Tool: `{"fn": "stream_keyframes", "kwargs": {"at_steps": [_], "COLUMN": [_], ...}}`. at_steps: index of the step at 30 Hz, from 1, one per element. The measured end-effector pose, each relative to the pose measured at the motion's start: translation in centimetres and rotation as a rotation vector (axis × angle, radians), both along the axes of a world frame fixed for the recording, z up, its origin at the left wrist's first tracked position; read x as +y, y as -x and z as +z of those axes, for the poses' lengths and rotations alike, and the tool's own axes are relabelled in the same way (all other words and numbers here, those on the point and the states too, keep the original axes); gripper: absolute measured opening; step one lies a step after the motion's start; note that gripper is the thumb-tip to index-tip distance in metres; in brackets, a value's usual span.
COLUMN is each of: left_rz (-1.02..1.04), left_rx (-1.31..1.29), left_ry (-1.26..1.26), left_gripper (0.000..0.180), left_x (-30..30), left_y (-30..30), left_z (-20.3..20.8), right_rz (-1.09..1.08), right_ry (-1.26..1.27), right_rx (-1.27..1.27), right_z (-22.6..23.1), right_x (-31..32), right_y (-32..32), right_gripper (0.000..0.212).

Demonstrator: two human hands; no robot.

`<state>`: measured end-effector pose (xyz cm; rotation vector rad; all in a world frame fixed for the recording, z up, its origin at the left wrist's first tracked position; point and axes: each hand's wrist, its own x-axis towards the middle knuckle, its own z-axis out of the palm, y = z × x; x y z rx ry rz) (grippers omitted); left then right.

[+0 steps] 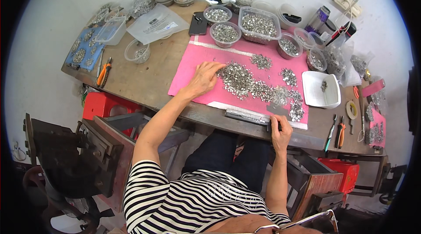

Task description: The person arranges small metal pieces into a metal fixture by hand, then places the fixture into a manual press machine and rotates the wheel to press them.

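My left hand (204, 77) rests on the pink cloth (195, 63), its stretched fingertips touching the left edge of a heap of small shiny metal pieces (237, 79). At the table's front edge, my right hand (281, 132) has its fingers closed. What they grip is mostly hidden. A dark grey flat plate (276, 110) lies just beyond its fingertips, and a dark bar (246, 117) runs along the edge to its left. Smaller clusters of metal pieces (261, 61) spread right of and behind the heap.
Tubs of metal pieces (258, 24) line the back, beside a phone (198, 23). A white tray (310, 90) stands right of the cloth. Orange-handled pliers (104, 73) lie at the left; more pliers (340, 133) lie at the right. Red stools (98, 104) stand below the table.
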<state>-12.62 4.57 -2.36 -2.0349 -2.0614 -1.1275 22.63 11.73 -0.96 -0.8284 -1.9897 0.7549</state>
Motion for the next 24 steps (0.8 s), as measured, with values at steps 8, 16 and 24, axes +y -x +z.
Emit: {"fn": "stream_keyframes", "kwargs": {"at_steps": [8, 16, 24], "left_rz": [0.035, 0.08, 0.046], "left_rx": [-0.096, -0.024, -0.093], "left_ry": [-0.136, -0.236, -0.082], "left_gripper": [0.039, 0.032, 0.022], "left_x": [0.5, 0.8, 1.2], "left_y": [-0.7, -1.0, -0.3], "left_z": [-1.0, -1.3, -0.3], "right_rz": [0.004, 0.004, -0.01], "right_ry": [-0.026, -0.022, -0.019], "right_rx": [0.006, 0.013, 0.015], "right_z": [-0.3, -0.2, -0.2], "right_x": [0.2, 0.1, 0.0], "right_y": [0.0, 0.1, 0.1], "right_gripper": [0.005, 0.005, 0.004]}}
